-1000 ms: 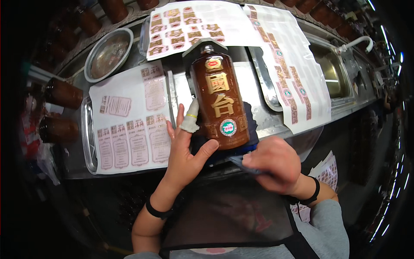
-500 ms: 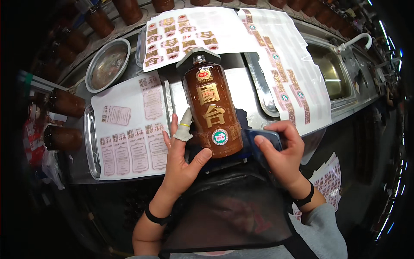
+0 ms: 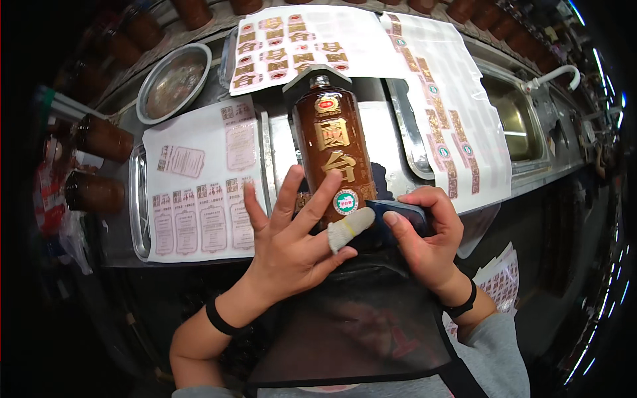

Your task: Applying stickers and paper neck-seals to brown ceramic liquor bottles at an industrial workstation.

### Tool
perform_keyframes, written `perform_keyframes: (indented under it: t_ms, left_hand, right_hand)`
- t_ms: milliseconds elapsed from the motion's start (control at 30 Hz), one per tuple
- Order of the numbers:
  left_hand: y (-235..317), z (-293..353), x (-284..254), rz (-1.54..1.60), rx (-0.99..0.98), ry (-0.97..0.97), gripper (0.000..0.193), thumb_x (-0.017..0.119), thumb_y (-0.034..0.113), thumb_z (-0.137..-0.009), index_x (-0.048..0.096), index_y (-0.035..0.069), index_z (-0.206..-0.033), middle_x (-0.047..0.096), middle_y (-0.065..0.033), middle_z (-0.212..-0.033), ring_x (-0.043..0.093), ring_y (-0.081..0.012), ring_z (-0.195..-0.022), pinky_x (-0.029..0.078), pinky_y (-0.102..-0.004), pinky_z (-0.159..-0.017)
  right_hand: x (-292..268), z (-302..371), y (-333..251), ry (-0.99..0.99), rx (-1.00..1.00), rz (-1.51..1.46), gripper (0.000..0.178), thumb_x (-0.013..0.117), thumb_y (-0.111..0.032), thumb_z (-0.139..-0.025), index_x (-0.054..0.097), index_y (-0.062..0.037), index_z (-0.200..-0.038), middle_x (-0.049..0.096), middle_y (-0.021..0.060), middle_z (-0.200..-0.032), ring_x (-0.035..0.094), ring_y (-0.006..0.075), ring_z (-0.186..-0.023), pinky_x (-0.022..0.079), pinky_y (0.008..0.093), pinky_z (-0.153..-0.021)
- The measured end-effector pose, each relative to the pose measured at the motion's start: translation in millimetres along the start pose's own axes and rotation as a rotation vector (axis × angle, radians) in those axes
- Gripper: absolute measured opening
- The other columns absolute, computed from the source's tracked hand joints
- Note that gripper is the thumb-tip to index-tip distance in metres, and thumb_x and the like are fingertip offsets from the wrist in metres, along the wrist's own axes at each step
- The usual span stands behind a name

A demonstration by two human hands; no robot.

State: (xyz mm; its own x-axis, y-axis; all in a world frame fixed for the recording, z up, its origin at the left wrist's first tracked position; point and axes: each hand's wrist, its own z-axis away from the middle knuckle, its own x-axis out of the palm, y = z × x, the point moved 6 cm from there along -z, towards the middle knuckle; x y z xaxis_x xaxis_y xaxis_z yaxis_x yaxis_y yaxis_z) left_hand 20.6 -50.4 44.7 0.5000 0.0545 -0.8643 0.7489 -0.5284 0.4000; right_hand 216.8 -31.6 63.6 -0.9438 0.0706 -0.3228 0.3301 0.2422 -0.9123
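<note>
Brown glass bottle [image 3: 330,142] lies partly under left hand [image 3: 288,255], fingers spread apart; right hand [image 3: 434,235] pinches blue scraper [image 3: 406,215] by bottle's lower right.

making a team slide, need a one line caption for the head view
Left hand spread over a brown bottle, right hand holding a flat blue piece beside it.

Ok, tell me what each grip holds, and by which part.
The right grip holds the blue piece by its right end, between thumb and fingers. The left grip holds nothing; its fingers spread over the bottle.
</note>
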Motion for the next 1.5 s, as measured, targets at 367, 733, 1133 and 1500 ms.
perform_keyframes:
  t_ms: [367, 733, 1133, 1500]
  left_hand:
    - [-3.3, 56.7, 12.5, 0.083, -0.290, 0.028, 0.045, 0.053, 0.050, -0.098, 0.068, 0.022, -0.131, 0.024, -0.0213, -0.162, 0.002, -0.0438, -0.152, -0.017, -0.0629, -0.111]
    - [-0.3, 50.0, -3.8, 0.133, -0.281, 0.089, 0.046, 0.062, 0.044, -0.093, 0.069, 0.015, -0.129, 0.034, -0.0202, -0.158, 0.009, -0.0405, -0.152, -0.015, -0.0620, -0.113]
    - [30.1, -7.0, -9.4, -0.226, 0.091, 0.003, 0.039, 0.070, 0.042, -0.088, 0.072, 0.024, -0.122, 0.040, -0.0097, -0.157, 0.009, -0.0352, -0.153, -0.016, -0.0591, -0.115]
    - [29.1, 1.6, 2.2, -0.009, -0.010, 0.028, 0.034, 0.072, 0.030, -0.086, 0.072, 0.017, -0.117, 0.043, -0.0144, -0.154, 0.018, -0.0382, -0.152, -0.011, -0.0590, -0.116]
  right_hand:
    - [3.8, 2.8, -2.7, 0.004, -0.063, 0.116, 0.023, 0.078, -0.003, -0.082, 0.061, 0.0011, -0.098, 0.065, 0.0086, -0.089, 0.062, 0.0123, -0.079, 0.049, 0.0244, -0.071]
    - [-13.3, 8.1, 13.8, 0.119, 0.238, -0.279, 0.024, 0.072, -0.001, -0.088, 0.056, -0.0020, -0.106, 0.064, 0.0011, -0.092, 0.060, 0.0032, -0.080, 0.049, 0.0180, -0.070]
    - [-21.6, 16.6, 35.6, 0.086, 0.377, -0.375, 0.023, 0.072, -0.001, -0.088, 0.057, -0.0012, -0.105, 0.065, 0.0023, -0.087, 0.061, 0.0030, -0.076, 0.049, 0.0180, -0.066]
    - [-15.5, 6.9, 39.6, 0.002, 0.459, -0.420, 0.015, 0.069, -0.008, -0.090, 0.058, -0.0019, -0.099, 0.060, -0.0020, -0.080, 0.053, 0.0016, -0.071, 0.044, 0.0167, -0.062]
